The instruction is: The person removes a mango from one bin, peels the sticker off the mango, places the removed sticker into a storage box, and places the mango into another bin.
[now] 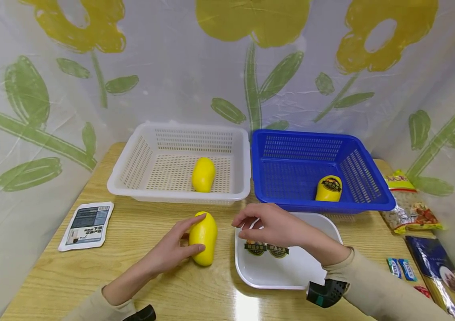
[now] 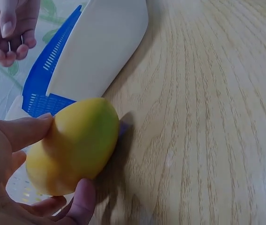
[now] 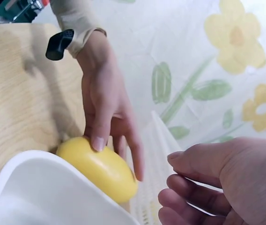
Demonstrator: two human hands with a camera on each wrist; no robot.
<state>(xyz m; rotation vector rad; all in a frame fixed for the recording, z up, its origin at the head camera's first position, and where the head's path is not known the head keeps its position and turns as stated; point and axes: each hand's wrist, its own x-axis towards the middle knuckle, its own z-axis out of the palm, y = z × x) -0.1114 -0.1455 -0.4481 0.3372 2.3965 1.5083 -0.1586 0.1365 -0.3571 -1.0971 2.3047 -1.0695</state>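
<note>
We hold a smooth yellow oval fruit [image 1: 208,235] before the white plastic basket [image 1: 179,196].
Our left hand [image 1: 170,249] curls its fingers round it, best evenly; our right hand [image 1: 279,226], half open, holds nothing.

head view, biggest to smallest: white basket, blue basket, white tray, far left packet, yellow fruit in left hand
1. White basket and blue basket: too alike to rank
2. White tray, partly hidden by the right hand
3. Packet
4. Held yellow fruit
</note>
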